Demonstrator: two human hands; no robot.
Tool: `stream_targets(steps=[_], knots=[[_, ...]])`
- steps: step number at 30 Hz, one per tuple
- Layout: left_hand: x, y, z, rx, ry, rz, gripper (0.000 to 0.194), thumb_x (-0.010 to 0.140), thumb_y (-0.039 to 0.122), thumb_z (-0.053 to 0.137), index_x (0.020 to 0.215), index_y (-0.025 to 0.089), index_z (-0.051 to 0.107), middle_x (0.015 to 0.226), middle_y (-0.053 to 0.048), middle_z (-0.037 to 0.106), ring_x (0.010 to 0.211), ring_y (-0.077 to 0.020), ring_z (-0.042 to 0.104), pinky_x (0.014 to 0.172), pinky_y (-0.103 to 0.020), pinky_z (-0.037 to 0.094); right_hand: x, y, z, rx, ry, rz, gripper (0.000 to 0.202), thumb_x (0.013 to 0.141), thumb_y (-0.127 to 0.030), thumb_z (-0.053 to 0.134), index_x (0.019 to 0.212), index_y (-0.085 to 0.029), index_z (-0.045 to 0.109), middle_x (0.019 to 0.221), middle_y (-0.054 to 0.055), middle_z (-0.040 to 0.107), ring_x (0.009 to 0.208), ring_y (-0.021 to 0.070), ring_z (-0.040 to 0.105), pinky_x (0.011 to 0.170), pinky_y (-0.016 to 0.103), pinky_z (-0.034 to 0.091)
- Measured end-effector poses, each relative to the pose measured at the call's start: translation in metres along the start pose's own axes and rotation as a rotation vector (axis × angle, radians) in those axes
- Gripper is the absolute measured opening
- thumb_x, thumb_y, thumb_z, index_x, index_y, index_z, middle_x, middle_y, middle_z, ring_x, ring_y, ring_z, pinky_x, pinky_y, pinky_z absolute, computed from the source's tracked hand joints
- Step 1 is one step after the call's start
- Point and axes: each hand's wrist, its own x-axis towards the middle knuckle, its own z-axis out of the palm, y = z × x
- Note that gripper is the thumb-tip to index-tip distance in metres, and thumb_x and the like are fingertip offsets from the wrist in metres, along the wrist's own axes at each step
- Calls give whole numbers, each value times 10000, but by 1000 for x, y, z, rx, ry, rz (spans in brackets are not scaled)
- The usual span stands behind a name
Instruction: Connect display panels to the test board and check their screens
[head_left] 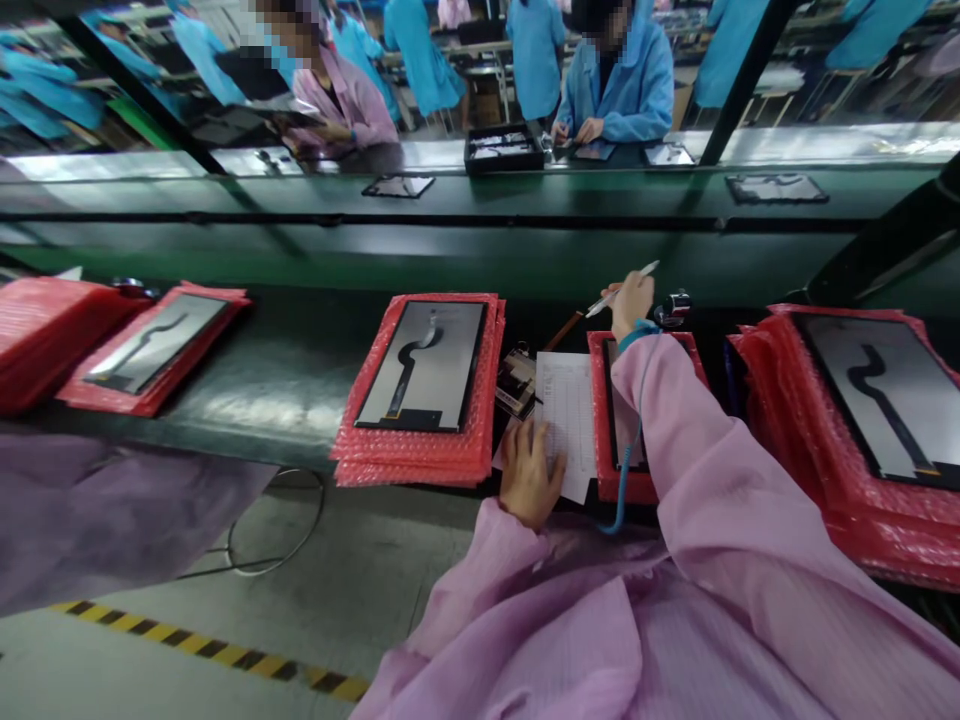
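My right hand (632, 303) is closed on a white pen (646, 270), beyond the far end of a screen panel (624, 430) on red bubble wrap (606, 470). A blue wrist strap (637, 333) circles that wrist, its coiled cord hanging down over the panel. My left hand (531, 475) rests with fingers apart on the lower left part of a printed paper sheet (566, 400). Left of the sheet lie a badge-like card (517, 380) and a stack of red bubble wrap (412, 470) with a grey screen panel (446, 360) on top.
At the right stands another red stack (802, 420) bearing a panel (907, 390). Further left lie a wrapped panel (161, 345) and a red pile (52, 330). A green-edged conveyor (300, 250) runs behind; people in pink and blue work across it. A purple sleeve (112, 510) shows at left.
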Motion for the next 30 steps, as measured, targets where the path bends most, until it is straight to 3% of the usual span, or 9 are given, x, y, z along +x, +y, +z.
stream_targets(steps=[3, 6, 10, 15, 17, 21, 25, 30], knots=[[-1, -1, -1, -25, -8, -4, 417, 964, 292, 591, 1341, 118, 566, 1399, -218, 565, 1337, -365, 492, 1128, -592, 457, 2, -3, -4, 9, -48, 50, 249, 1008, -386, 444, 960, -189, 588, 753, 53, 643, 712, 174, 648, 676, 293, 536], [-3, -2, -2, -74, -17, -37, 401, 969, 280, 568, 1345, 143, 553, 1417, -204, 565, 1370, -364, 471, 1142, -613, 434, -15, -7, 3, -25, -205, 44, 140, 931, -278, 569, 833, -182, 594, 680, 45, 638, 604, 160, 588, 651, 323, 519], [-3, 2, -6, -232, 50, -192, 359, 952, 233, 531, 1307, 183, 544, 1420, -184, 537, 1387, -337, 491, 1155, -591, 427, -48, -17, 23, -125, -357, -49, 78, 809, -134, 673, 810, -176, 607, 832, 88, 704, 795, 209, 655, 801, 354, 513], [13, 10, -16, -784, 116, -499, 468, 914, 233, 519, 1376, 206, 452, 1494, -160, 512, 1454, -260, 473, 1219, -474, 386, -73, -36, 39, -206, -444, -121, 111, 870, -195, 637, 971, -156, 613, 1015, 129, 714, 935, 240, 676, 852, 360, 496], [23, 13, -16, -990, 177, -613, 474, 894, 219, 491, 1367, 227, 457, 1526, -131, 513, 1489, -234, 442, 1216, -423, 390, -77, -41, 40, -228, -443, -129, 135, 881, -187, 619, 1010, -154, 602, 1089, 152, 702, 967, 261, 681, 854, 372, 495], [40, 13, -11, -1183, 339, -839, 482, 803, 219, 508, 1284, 255, 520, 1532, -96, 511, 1492, -227, 442, 1134, -351, 457, -90, -37, 31, -244, -357, -138, 187, 904, -153, 549, 1089, -165, 571, 1282, 189, 629, 1079, 308, 663, 880, 402, 485], [53, 9, -11, -1274, 392, -954, 467, 722, 247, 546, 1189, 257, 544, 1467, -89, 535, 1413, -234, 513, 1051, -354, 491, -109, -18, 16, -200, -313, -125, 150, 887, -163, 559, 1034, -187, 571, 1178, 141, 678, 1051, 286, 661, 840, 360, 485], [77, 7, -17, -1314, 413, -1070, 355, 678, 218, 549, 1033, 232, 537, 1154, -43, 624, 1139, -181, 637, 882, -292, 489, -122, 12, 3, -104, -234, -74, 91, 895, -187, 510, 971, -204, 556, 1045, 117, 714, 966, 267, 664, 833, 360, 479]])
